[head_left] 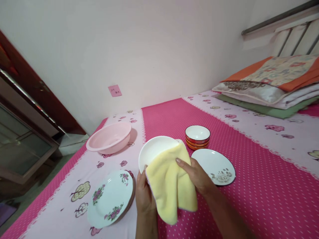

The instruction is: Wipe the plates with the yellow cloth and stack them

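Note:
My left hand (pixel 145 194) grips the near left edge of a white plate (pixel 156 149), held tilted above the bed cover. A yellow cloth (pixel 169 181) is draped over the right and near part of that plate. On the cloth's right side, my right hand (pixel 195 172) is closed, thumb on top, pressing it against the plate. Most of the plate's near rim is hidden under the cloth. Just right of my right hand lies a white plate with a grey floral print (pixel 211 162). Left of my left hand is a stack of flowered plates (pixel 113 196).
Behind the printed plate stands a small stack of bowls (pixel 197 132) with red and orange outsides. A pink basin (pixel 109 137) sits at the left edge of the bed. Folded bedding (pixel 269 89) is piled far right. A pink note (pixel 115 90) is on the wall.

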{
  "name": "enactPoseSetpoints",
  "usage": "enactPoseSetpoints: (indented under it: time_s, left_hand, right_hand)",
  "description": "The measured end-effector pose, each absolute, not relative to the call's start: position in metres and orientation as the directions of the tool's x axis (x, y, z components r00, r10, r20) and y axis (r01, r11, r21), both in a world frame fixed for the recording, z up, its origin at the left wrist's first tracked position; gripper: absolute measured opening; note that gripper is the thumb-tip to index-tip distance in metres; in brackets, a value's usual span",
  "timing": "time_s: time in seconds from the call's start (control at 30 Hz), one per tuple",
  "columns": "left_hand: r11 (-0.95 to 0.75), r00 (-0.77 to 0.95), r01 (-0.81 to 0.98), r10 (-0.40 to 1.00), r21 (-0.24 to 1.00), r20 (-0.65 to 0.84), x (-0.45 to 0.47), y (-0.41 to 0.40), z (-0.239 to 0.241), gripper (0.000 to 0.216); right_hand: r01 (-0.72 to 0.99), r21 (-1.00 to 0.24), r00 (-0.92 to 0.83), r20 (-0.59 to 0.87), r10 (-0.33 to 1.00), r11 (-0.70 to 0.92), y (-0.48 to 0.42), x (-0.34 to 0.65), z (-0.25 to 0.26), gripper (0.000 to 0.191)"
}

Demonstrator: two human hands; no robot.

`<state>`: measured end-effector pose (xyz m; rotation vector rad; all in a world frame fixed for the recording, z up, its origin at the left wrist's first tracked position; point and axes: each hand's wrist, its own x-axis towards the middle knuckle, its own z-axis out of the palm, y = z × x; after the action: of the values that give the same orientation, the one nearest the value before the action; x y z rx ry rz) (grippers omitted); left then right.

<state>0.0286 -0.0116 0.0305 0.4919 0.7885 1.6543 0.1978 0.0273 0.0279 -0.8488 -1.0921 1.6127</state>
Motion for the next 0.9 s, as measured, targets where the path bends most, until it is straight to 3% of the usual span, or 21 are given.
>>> enactPoseSetpoints:
  time_s: [0.1, 0.23, 0.43, 0.53, 0.63, 0.8, 0.9]
  left_hand:
    - [-0.077, -0.205, -0.646, 0.976, 0.76, -0.076, 0.015, -0.012, 0.038, 0.041]
    - [0.073, -0.066, -0.502, 0.99, 0.862, -0.123, 0.0, -0.02, 0.048, 0.045]
    - [0.188, 0.018, -0.363, 0.981, 0.913, -0.195, 0.003, -0.022, 0.049, 0.047]
    - [0.143, -0.079, -0.393, 0.979, 0.908, -0.188, 0.003, -0.017, 0.046, 0.049]
    - [0.004, -0.284, -0.452, 0.947, 0.892, -0.148, 0.007, -0.014, 0.045, 0.048]
    - [-0.182, -0.633, -0.43, 0.76, 0.884, -0.152, 0.03, -0.021, 0.046, 0.039]
    - [-0.191, -0.703, -0.374, 0.696, 0.907, -0.144, 0.036, -0.022, 0.042, 0.039]
  right_hand:
    - [-0.219, -0.971, -0.3, -0.03, 0.954, -0.1, 0.028, 0.217, 0.035, 0.056]
    - [-0.066, -0.994, -0.447, -0.051, 0.893, -0.089, 0.026, 0.234, 0.041, 0.048]
    - [-0.075, -0.992, -0.57, -0.04, 0.821, -0.101, 0.027, 0.232, 0.032, 0.043]
    - [-0.152, -0.981, -0.502, -0.026, 0.864, -0.118, 0.031, 0.225, 0.025, 0.048]
    - [-0.211, -0.965, -0.442, -0.046, 0.896, -0.154, 0.033, 0.212, 0.02, 0.055]
    - [-0.321, -0.924, -0.393, -0.068, 0.917, -0.206, 0.025, 0.177, 0.014, 0.052]
    - [-0.357, -0.903, -0.361, -0.103, 0.927, -0.24, 0.022, 0.167, 0.011, 0.047]
